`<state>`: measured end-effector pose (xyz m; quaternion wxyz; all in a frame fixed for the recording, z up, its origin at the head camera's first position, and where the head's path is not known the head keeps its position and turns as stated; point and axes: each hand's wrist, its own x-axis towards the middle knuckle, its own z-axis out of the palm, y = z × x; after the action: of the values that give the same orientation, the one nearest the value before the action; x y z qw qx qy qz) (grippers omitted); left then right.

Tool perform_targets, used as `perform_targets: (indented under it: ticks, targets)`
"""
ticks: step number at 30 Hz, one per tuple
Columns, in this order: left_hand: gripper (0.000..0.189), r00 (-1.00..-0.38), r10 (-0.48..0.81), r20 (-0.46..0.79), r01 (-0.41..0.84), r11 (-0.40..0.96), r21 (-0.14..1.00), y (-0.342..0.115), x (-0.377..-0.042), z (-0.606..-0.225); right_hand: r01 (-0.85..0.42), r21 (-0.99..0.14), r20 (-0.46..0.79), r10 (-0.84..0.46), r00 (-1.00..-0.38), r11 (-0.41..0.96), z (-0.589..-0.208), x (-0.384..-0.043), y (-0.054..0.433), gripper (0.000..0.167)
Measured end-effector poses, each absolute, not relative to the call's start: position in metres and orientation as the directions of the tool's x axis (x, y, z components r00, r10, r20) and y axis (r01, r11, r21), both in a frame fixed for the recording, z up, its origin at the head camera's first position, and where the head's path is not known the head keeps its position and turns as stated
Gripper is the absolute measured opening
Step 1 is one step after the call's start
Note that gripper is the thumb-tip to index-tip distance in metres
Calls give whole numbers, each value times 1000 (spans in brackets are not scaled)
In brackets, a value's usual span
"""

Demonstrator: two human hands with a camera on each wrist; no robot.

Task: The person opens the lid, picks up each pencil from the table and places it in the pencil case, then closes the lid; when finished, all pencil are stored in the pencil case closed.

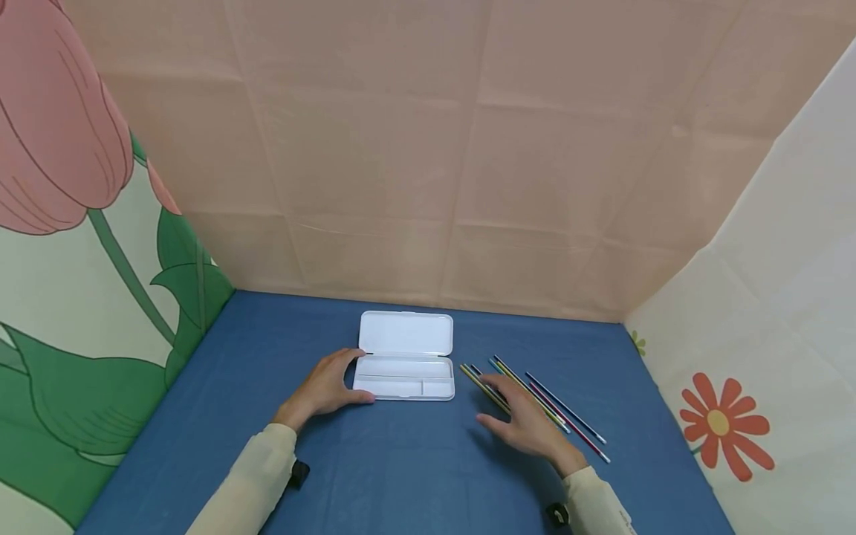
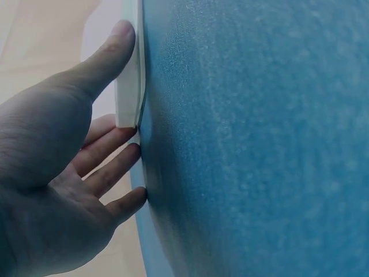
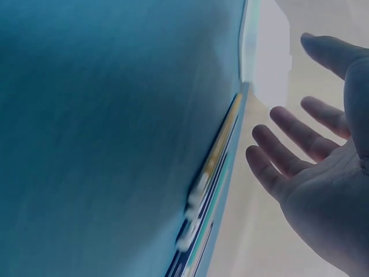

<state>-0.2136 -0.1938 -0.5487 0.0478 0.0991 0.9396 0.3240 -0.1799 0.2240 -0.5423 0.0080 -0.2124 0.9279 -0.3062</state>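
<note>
A white pencil case (image 1: 404, 378), its lid folded open toward the back, lies on the blue cloth. Narrow compartments show in its base. My left hand (image 1: 329, 383) grips the base at its left end, thumb along the front edge and fingers near the hinge. In the left wrist view the thumb (image 2: 112, 57) presses the case's side (image 2: 128, 98). To the right lie several slim pencils (image 1: 568, 405) in yellow, blue and red, side by side at a slant. Above them hovers my right hand (image 1: 524, 420), fingers loosely spread, holding nothing; it hides part of the pencils.
A blue cloth (image 1: 401, 475) covers the table. Behind it hangs a plain beige sheet (image 1: 428, 186). Fabric with a large tulip print (image 1: 60, 126) stands on the left, and white fabric with a red flower (image 1: 718, 423) on the right.
</note>
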Motion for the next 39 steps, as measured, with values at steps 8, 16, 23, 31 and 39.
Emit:
perform_targets:
  ticks: [8, 16, 23, 31, 39]
  targets:
    - [98, -978, 208, -35, 144, 778, 612, -195, -213, -549, -397, -531, 138, -386, -912, 749, -546, -171, 248, 73]
    - [99, -978, 205, -36, 141, 778, 612, -195, -213, -550, -391, -536, 133, -383, -914, 748, -550, -167, 256, 67]
    - [100, -979, 200, -45, 131, 781, 611, -195, -212, -550, -356, -536, 82, -372, -925, 766, -551, -168, 257, 60]
    - [99, -979, 200, -44, 131, 778, 615, -195, -212, -551, -413, -503, 109, -418, -902, 759, -553, -172, 258, 44]
    - [100, -979, 198, -41, 131, 778, 615, -195, -213, -552, -474, -444, 143, -462, -875, 760, -559, -175, 254, 39]
